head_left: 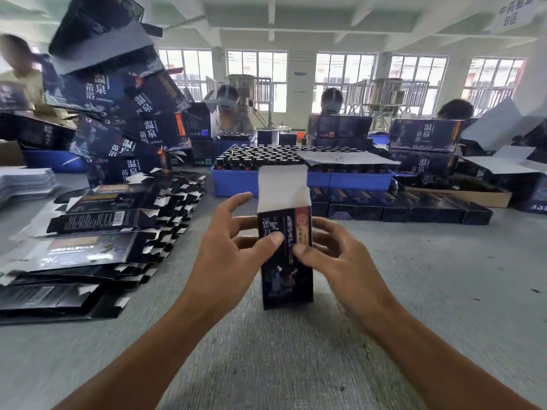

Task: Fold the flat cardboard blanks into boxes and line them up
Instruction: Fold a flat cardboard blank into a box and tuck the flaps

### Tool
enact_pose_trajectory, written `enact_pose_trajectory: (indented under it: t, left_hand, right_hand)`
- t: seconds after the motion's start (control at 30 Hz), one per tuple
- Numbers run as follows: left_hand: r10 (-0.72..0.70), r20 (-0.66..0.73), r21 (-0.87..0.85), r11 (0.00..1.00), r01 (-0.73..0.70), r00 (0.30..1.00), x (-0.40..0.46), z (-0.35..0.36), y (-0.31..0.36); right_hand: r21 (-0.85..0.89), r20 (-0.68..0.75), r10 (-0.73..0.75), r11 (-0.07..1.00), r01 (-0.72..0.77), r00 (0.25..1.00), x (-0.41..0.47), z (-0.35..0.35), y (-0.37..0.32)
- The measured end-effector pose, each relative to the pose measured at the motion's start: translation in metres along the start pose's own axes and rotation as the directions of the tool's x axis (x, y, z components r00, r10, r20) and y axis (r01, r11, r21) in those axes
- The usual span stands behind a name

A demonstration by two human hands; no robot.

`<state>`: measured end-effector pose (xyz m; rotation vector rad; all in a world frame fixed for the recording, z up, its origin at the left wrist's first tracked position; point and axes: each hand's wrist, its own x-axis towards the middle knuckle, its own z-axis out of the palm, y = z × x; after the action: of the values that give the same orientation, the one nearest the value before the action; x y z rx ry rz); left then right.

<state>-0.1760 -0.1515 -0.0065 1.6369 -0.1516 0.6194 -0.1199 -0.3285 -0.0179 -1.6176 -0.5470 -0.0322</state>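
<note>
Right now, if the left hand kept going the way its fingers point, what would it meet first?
Probably the upright box it already grips; the left hand has its thumb on the front. Depth beyond is unclear.

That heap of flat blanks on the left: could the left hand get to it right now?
Probably, but not at once. The left hand grips the upright box together with the right hand. The flat blanks lie beside it on the table, nothing between.

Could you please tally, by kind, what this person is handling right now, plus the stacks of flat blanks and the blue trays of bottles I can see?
Hands on the box: 2, left hand and right hand
Upright box with its top flap open: 1
Heap of flat blanks: 1
Blue trays of bottles in clear view: 1
Total: 5
</note>
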Motion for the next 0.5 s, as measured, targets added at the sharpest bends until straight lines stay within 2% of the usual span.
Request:
enact_pose_trajectory:
  t: [0.07,0.17,0.5]
  left_hand:
    - [0.029,0.042,0.033,0.999,-0.03,0.999,-0.0026,0.0034,-0.002]
    - [0.072,0.085,0.071,0.994,-0.078,0.994,-0.0029,0.0041,-0.0046]
    - [0.094,0.141,0.035,0.994,-0.1,0.986,0.0008,0.0003,-0.0096]
  right_hand:
    - [0.047,-0.048,-0.062,0.997,0.064,0.997,0.0009,-0.0017,-0.0003]
    - [0.073,-0.047,-0.1,0.992,0.103,0.994,0.0001,-0.0008,-0.0008]
    - [-0.002,0.024,-0.191,0.982,0.191,0.981,-0.0046,-0.0013,-0.0093]
